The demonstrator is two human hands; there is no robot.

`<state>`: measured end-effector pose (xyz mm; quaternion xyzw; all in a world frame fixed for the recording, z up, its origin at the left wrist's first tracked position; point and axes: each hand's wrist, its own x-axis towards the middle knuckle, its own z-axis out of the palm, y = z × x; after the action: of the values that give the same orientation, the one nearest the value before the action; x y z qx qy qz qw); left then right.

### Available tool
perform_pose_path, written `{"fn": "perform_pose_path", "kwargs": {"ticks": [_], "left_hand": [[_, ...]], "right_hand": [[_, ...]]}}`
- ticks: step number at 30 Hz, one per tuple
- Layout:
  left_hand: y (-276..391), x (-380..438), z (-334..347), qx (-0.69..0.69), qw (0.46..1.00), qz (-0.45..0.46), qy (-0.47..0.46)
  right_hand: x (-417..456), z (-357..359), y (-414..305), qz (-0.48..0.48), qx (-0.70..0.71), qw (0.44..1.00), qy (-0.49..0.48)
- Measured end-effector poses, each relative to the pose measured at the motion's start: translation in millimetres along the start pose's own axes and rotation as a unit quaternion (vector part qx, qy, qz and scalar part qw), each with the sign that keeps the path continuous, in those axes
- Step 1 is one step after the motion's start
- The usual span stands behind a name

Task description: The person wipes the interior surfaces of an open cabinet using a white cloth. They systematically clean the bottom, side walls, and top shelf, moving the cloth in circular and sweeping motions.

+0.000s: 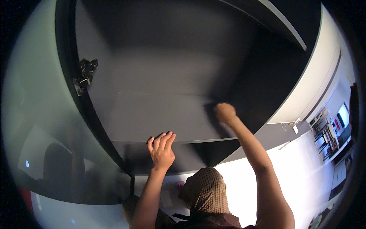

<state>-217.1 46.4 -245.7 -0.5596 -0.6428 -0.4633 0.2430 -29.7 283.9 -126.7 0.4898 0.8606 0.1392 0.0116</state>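
A dark grey cabinet interior [160,74] opens before me, with a shelf board [160,120] across it. My left hand [161,151] lies with its fingertips on the shelf's front edge. Its fingers are slightly apart, and I see nothing held in it. Farther right, my right hand [226,113] reaches over the shelf beside the shadowed side of the interior. Its fingers are curled and blurred, with the palm turned away from view. Whether it holds anything is hidden. A dark shadow falls on the board beside that hand.
A glossy cabinet door [37,120] stands open at left, joined by a dark metal hinge [84,75]. My knee [207,186] in checked trousers is below the shelf. At right are a white panel [308,77], pale floor [280,171] and a distant table [331,134] with chairs.
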Motion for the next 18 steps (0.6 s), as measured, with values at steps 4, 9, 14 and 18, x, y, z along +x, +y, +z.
{"fn": "perform_pose_path", "kwargs": {"ticks": [4,9,14,18], "left_hand": [[6,2,6,-0.019,1.000,0.002,0.003],[0,-1,6,0.000,1.000,0.004,0.023],[-2,0,9,0.010,0.999,0.015,0.038],[-5,1,9,0.032,0.999,0.020,0.030]], "right_hand": [[2,51,76,0.064,0.177,0.982,0.010],[-22,38,15,0.063,0.237,0.969,-0.009],[-56,11,-68,-0.097,0.275,0.955,0.056],[-90,-7,-95,-0.237,0.282,0.926,0.082]]}}
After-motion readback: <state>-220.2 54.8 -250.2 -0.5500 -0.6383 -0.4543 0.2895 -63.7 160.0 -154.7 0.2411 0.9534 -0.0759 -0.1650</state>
